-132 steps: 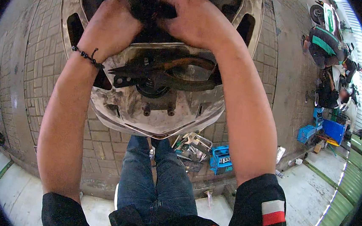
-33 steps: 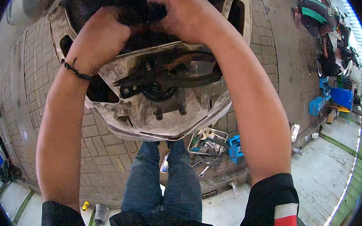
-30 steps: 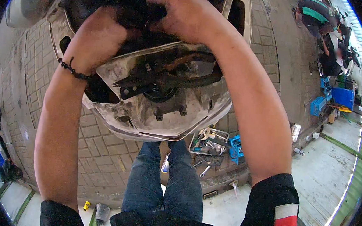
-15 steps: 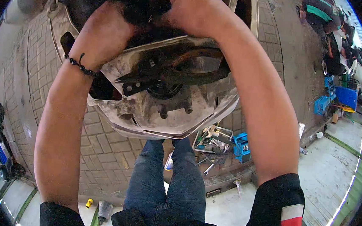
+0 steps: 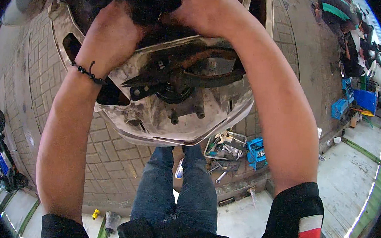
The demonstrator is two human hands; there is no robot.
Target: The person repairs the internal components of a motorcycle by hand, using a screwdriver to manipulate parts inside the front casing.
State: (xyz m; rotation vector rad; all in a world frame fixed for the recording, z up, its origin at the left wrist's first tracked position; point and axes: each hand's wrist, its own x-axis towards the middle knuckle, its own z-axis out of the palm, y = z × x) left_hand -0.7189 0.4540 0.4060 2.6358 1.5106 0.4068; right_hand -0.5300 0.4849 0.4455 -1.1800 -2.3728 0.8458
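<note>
My right hand [image 5: 199, 12] reaches into the dark cavity [image 5: 81, 5] at the top of a scuffed, pale vehicle panel [image 5: 203, 122], fingers curled around something dark and indistinct. Opposite it, my left hand [image 5: 113, 34], with a black bead bracelet on the wrist, is also in the cavity, its fingertips lost in shadow. Just below both hands lies a large pair of dark, worn pliers or snips [image 5: 209, 75] on the panel, jaws pointing left, above a dark round fitting [image 5: 170, 95].
Tool tray [image 5: 221, 150] and blue crate [image 5: 257, 153] are on the paving below, right of my legs. At upper right people [image 5: 335, 14] are beside motorbikes [image 5: 365, 61], near blue boxes [image 5: 364, 101]. A dark scooter [image 5: 1, 158] is at the left edge; a grey tool [image 5: 112, 220] lies at bottom.
Over the last second both hands have shifted slightly up and right in the picture along with the panel, while staying in the cavity. Since the earliest frame the view has turned a little.
</note>
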